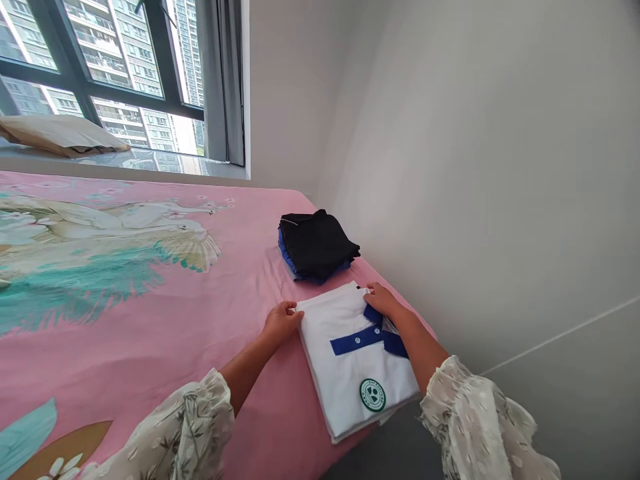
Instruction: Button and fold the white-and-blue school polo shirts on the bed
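Note:
A folded white polo shirt point(330, 390) lies near the bed's right edge, with a blue collar, a blue buttoned placket and a round green badge. My left hand point(281, 321) pinches its far left corner between thumb and fingers. At the far right corner, beside the collar, my right hand point(383, 300) is closed on the shirt's edge. Just beyond the shirt sits a stack of folded clothes point(317, 245), black on top with blue beneath. Part of the collar is hidden by my right forearm.
A pink patterned bedsheet point(250, 260) covers the bed, which runs along a grey wall point(475, 167) on the right. At the back left are a window point(120, 60), a grey curtain point(223, 80) and a sill with a paper-like package point(60, 133) on it.

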{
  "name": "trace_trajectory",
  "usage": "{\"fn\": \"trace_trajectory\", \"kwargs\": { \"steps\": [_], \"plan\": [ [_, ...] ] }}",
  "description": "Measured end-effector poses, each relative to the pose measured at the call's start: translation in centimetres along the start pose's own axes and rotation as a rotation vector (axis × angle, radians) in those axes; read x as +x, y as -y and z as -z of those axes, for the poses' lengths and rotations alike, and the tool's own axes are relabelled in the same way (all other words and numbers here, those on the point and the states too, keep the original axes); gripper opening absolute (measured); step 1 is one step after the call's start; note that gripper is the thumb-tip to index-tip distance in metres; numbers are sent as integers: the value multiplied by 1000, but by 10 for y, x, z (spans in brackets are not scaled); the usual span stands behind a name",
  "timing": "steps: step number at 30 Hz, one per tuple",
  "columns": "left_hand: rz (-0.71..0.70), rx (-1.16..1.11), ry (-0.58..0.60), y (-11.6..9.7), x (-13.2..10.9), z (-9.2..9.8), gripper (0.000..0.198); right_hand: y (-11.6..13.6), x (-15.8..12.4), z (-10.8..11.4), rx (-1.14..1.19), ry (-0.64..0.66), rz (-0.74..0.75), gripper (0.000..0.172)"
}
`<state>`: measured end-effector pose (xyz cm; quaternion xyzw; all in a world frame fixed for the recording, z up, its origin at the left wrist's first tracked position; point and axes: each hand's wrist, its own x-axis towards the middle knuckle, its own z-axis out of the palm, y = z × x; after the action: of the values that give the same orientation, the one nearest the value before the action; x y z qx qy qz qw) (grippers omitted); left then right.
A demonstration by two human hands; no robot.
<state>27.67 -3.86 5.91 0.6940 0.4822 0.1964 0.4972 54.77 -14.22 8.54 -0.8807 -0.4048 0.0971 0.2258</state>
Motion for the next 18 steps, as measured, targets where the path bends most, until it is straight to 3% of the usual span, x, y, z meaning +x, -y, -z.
{"fn": "trace_trajectory", "kwargs": {
  "steps": [5, 11, 14, 18],
  "plan": [
    [79, -72, 45, -6, 12, 2, 37, -10, 1, -2, 66, 56, -75, 26],
    [31, -169, 79, -12, 8, -3, 35, -2, 3, 8, 59, 64, -35, 22],
    [-50, -172, 25, -12, 9, -5, 35, 8, 7, 15, 4, -6, -3, 32],
    [-109, -94, -141, -8, 3, -5, 42, 23, -6, 15, -220, -90, 57, 51]
  ]
}}
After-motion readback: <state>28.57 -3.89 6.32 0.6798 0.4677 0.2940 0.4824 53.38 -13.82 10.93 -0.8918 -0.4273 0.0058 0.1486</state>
